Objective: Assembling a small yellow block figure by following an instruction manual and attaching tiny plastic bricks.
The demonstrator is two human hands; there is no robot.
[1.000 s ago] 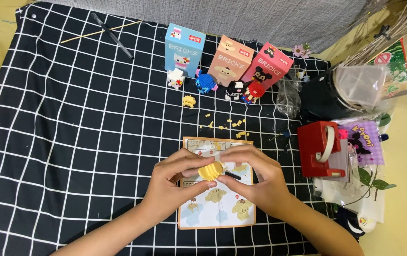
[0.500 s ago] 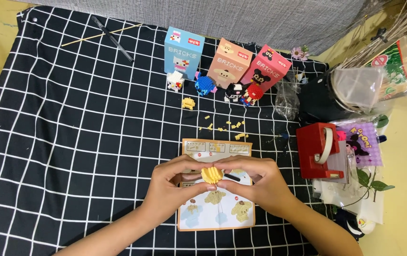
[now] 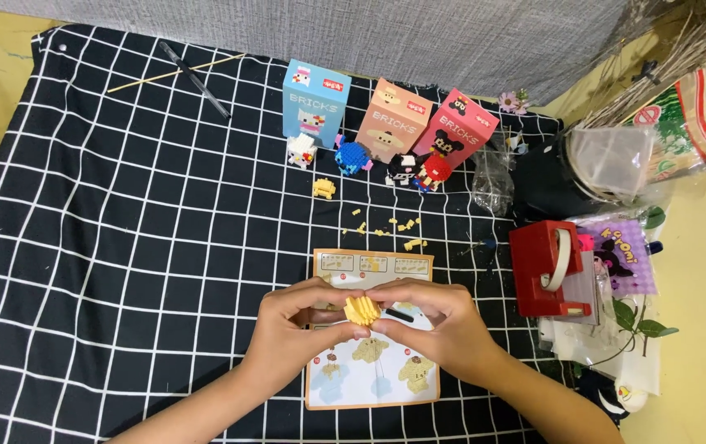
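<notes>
My left hand [image 3: 295, 333] and my right hand [image 3: 439, 325] meet over an instruction sheet [image 3: 373, 386] and pinch a small yellow brick model [image 3: 362, 310] between their fingertips. The sheet lies flat on the black checked cloth [image 3: 123, 247], partly hidden under both hands. Loose yellow bricks [image 3: 394, 228] are scattered just beyond the sheet, and a small yellow brick piece [image 3: 323, 188] sits further back. A thin black piece shows just right of the model, under my right thumb.
Three brick boxes, blue [image 3: 314, 102], peach [image 3: 393, 120] and pink [image 3: 461, 130], stand at the back with several small brick figures [image 3: 353, 157] before them. A red tape dispenser [image 3: 552, 268], plastic bags and a clear container [image 3: 608, 160] crowd the right. A pen [image 3: 194, 79] lies far left.
Both hands, still holding the yellow model, have shifted slightly toward me over the sheet, and the model has been turned a little between the fingers.
</notes>
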